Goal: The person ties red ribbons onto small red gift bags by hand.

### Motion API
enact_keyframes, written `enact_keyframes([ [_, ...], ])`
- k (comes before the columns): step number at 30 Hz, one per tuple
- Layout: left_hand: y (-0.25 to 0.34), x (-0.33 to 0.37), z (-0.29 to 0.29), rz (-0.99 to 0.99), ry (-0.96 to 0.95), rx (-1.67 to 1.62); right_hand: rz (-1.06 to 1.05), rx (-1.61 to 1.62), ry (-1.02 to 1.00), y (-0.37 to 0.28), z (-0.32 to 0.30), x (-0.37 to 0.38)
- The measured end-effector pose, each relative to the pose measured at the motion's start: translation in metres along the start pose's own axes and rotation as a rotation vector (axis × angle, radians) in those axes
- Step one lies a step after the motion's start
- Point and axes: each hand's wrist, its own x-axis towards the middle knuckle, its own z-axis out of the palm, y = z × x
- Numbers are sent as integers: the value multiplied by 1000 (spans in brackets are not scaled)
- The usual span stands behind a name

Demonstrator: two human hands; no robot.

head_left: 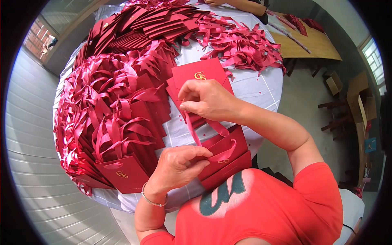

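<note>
My left hand [177, 165] is low in the middle, a bracelet at its wrist, with thumb and forefinger pinched on a pink satin ribbon [192, 131]. Above it, my right hand [210, 101] pinches the ribbon's upper part, its fingers curled. Between the hands the ribbon runs down in a narrow strip, and a loose end curls to the right of my left fingertips. Beneath lie overlapping red paper gift bags [233, 166] close to my body. Partly under my right hand is a flat red bag [212, 67] with a gold emblem.
Ribbon-handled red bags [124, 173] crowd the table's left side. Flat red bags [163, 24] are fanned out at the back, beside a heap of pink ribbons [245, 47]. Another person's arm [245, 5] reaches in at the far edge. Cardboard boxes [359, 96] stand at right.
</note>
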Motion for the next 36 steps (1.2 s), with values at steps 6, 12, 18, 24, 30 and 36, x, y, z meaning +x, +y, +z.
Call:
enact_keyframes([
  [6, 1, 0, -5, -84, 16, 73, 28, -135, 65, -9, -41, -53],
  [12, -10, 3, -8, -178, 31, 119, 224, -70, -176, 5, -53, -111],
  [18, -5, 11, 1, -68, 80, 353, 415, 59, -153, 6, -33, -143],
  [24, 10, 20, 7, -50, -115, 556, 379, 71, -288, -22, -16, -173],
  [30, 7, 31, 15, -53, -213, 759, 61, -183, -22, -3, -29, -178],
  [36, 6, -6, 25, 22, 68, 771, -147, -344, 177, 27, -47, -155],
])
